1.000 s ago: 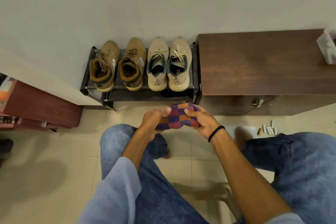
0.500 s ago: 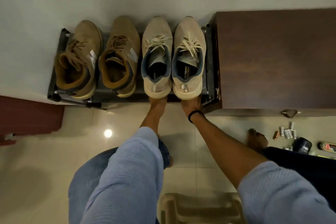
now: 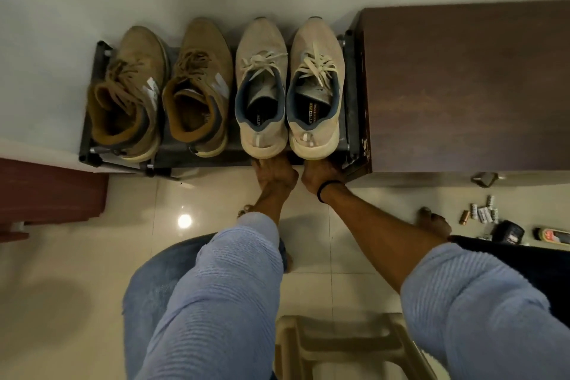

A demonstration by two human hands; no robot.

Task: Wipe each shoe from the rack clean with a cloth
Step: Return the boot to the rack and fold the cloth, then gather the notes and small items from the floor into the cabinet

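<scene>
Now my left hand point(image 3: 273, 171) and right hand point(image 3: 320, 171) meet the beige sneakers' point(image 3: 262, 86) heels, centre frame; cloth vanished, fingers hidden, grip untellable.

A dark wood cabinet point(image 3: 462, 86) stands right, a red-brown unit point(image 3: 46, 191) left. On the tiled floor point(image 3: 77, 256) lie what may be batteries point(image 3: 484, 213) near a black tin point(image 3: 509, 233); a beige stool point(image 3: 345, 345) sits at the bottom edge

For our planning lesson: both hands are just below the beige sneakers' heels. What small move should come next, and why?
Probably the right hand should grip the heel of the right beige sneaker and draw it off the shoe rack: that hand lies just below the heel.
</scene>
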